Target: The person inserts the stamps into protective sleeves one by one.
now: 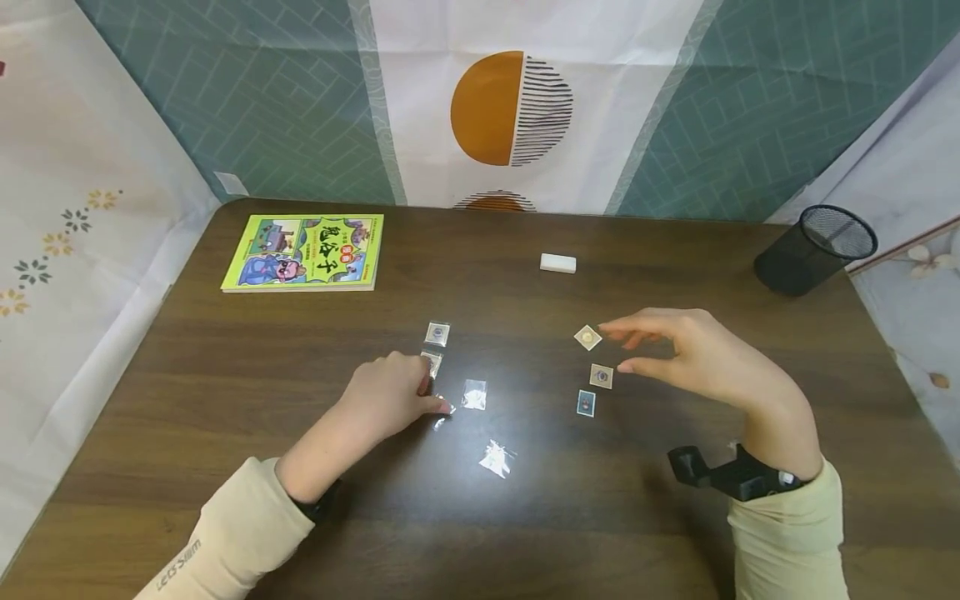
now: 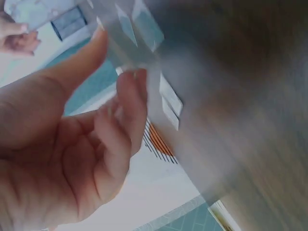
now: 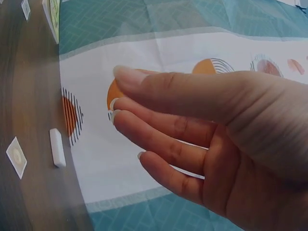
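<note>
In the head view my left hand [image 1: 388, 393] is low over the table's left-centre, among small clear plastic packets. Its fingers reach a small square in a clear sleeve [image 1: 431, 362], and its thumb overlaps a shiny clear packet [image 1: 448, 403]; contact is hard to tell. The left wrist view is blurred but shows a gap between thumb and fingers. My right hand [image 1: 686, 350] hovers with loosely bent fingers beside a cream stamp-like square [image 1: 587, 337] and a tan one [image 1: 602, 376]. A blue one [image 1: 586, 403] lies just below. Nothing appears in the right hand.
Another sleeved square [image 1: 437, 334] lies above the left hand. Two shiny clear packets, one upper [image 1: 474, 394] and one lower [image 1: 497, 458], lie mid-table. Farther back are a white block [image 1: 558, 263], a green-covered book [image 1: 306, 253] and a black mesh pen holder [image 1: 813, 250].
</note>
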Tool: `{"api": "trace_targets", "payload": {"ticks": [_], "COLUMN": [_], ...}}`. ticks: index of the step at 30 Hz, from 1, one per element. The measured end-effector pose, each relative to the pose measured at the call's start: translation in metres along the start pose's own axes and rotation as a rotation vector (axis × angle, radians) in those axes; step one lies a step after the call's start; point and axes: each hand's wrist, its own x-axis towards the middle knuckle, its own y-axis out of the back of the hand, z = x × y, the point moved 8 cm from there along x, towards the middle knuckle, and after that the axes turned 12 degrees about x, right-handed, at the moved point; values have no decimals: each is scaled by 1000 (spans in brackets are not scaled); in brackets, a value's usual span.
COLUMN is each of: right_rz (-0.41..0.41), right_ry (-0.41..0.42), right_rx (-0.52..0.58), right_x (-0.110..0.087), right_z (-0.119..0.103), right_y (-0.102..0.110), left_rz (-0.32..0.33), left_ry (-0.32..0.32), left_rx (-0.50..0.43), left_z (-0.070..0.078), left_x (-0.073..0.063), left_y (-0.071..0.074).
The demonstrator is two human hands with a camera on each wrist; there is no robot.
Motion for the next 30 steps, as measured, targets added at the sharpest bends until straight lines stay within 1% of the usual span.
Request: {"api": "trace_targets", "payload": {"ticks": [2,4,6,11,13,16,20,23,25,27,30], "right_rz": [-7,-29,-58,-138,-163,-192,-225,-243,-246,-243,-228], "right_ry": [-26,-76,-137,-284,-324,-365,-408,-445,-463,-485,-515], "right_rx": [-9,-11,-7,20,18,13,23,39,29,-4,-101], "right_x": [1,3,4,6,7,8,10,10,11,11,13], "right_z": [5,13,21,37,42,51,65,76,79,81,79], "right_y": [-1,-3,-7,-19,-24,-31,-40,-46,-50,-52,-54], "left_rz": [-15,-16,-15,5,7,-5,-11,3,13,20,37], "left_ry": [32,61,79,68,59,59,80,91,92,97,97], "left_rx": [-23,-27,-9,63,81,85,107,136,149,147,129], "left_z": [2,3,4,6,7,8,10,13,14,15,15], "left_x": [-4,-6,-6,-4,-2,0,3,5,6,7,8], "left_y": [-4,-8,-10,-13,-13,-14,-14,-13,-14,-14,-14]}}
